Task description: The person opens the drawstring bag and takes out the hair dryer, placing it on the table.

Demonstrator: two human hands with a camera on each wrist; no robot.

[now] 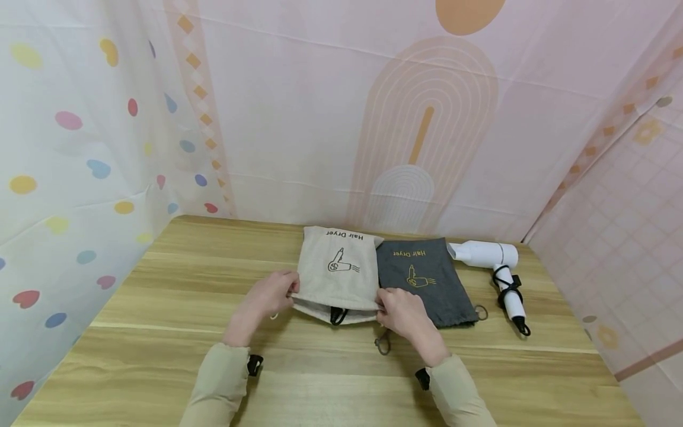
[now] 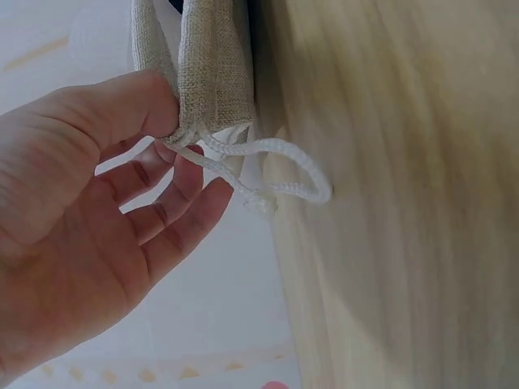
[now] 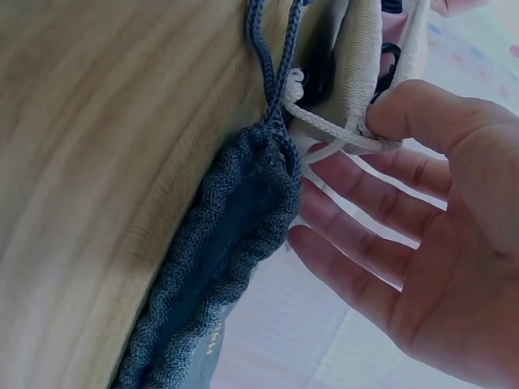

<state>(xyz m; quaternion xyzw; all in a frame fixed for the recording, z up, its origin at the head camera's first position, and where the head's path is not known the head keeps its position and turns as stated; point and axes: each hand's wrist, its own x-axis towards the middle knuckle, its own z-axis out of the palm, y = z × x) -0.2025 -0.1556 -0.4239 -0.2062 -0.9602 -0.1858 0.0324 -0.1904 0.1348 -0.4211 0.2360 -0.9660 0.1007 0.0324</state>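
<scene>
1. A beige drawstring bag (image 1: 340, 273) lies on the wooden table (image 1: 160, 296), in front of the person, its mouth turned toward them.
2. The left hand (image 1: 269, 295) pinches the left corner of that mouth between thumb and forefinger; the remaining fingers are loosely bent and spread beneath, near a looped white cord (image 2: 280, 147).
3. The right hand (image 1: 402, 311) grips the opposite corner likewise, thumb against forefinger, its other fingers apart and half extended, beside a knotted white cord end.
4. Between the hands the mouth gapes, and a black loop (image 1: 336, 314) shows inside it.
5. The bag's front carries "Hair Dryer" and a black line drawing of a dryer, both upside down in the head view.
6. Just right lies a dark gray bag (image 1: 421, 290), printed in yellow, with gray cord (image 3: 276, 121) at its gathered mouth.
7. Farther right rests a white hair dryer (image 1: 482, 254), black cable (image 1: 507, 290) wound round its handle.
8. Patterned curtains (image 1: 293, 118) hang behind.
</scene>
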